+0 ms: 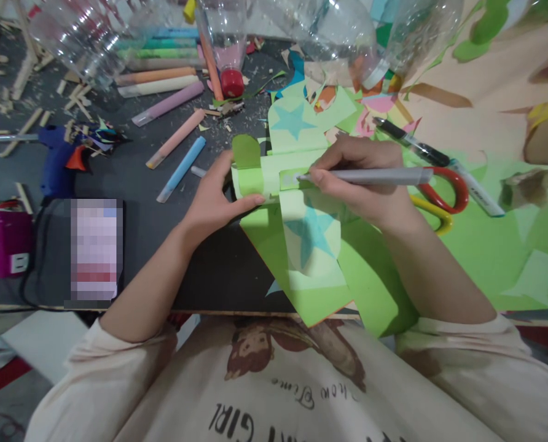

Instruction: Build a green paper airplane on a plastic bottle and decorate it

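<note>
A light green paper craft [269, 167], rolled into a tube with a flap at either side, lies before me. Each flap carries a blue star, the upper star [294, 119] and the lower star [311, 232]. My left hand [214, 199] grips the tube's left end, thumb below and fingers behind, beside a darker green rounded tab [246, 153]. In my right hand [364, 175] is a grey marker [379, 177], its tip on a small green rectangle [292, 178] on the tube. Green paper sheets [311, 301] lie beneath.
Scissors with red and yellow handles [458, 190] and a black pen [412, 141] lie right of my right hand. Several coloured markers [168, 104], a blue glue gun [57, 156] and a phone [96, 248] are at left. Plastic bottles [232, 80] and paper scraps stand behind.
</note>
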`<state>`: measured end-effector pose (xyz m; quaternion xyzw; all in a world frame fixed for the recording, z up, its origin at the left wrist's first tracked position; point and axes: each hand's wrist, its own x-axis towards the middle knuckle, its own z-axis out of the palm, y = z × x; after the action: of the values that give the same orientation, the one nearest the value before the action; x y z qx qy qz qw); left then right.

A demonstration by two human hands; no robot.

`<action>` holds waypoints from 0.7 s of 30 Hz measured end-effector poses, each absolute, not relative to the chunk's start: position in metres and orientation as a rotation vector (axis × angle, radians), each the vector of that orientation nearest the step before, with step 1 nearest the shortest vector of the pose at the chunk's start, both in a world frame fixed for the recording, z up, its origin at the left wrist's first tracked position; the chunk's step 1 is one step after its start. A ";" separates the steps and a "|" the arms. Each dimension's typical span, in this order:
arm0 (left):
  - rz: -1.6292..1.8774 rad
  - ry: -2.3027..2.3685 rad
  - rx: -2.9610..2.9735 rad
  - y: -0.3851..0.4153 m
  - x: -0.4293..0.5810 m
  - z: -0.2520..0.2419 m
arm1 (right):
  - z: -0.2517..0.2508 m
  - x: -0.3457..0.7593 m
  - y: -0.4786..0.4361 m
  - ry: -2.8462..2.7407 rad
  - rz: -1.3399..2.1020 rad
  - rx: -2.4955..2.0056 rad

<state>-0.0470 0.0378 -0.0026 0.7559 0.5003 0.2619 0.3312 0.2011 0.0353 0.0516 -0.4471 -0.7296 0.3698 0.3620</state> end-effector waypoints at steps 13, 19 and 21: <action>0.707 1.307 1.926 0.039 -0.046 -0.002 | 0.051 0.201 0.037 -1.850 0.981 -1.189; 0.694 1.321 1.952 0.038 -0.047 -0.003 | 0.050 0.200 0.039 -1.755 0.992 -1.117; 0.695 1.331 1.963 0.039 -0.047 -0.004 | 0.050 0.199 0.039 -1.760 0.958 -1.124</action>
<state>-0.0474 0.0389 -0.0039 0.7501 0.5087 0.2657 0.3285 0.1990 0.0391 0.0501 -0.4462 -0.6988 0.3805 0.4096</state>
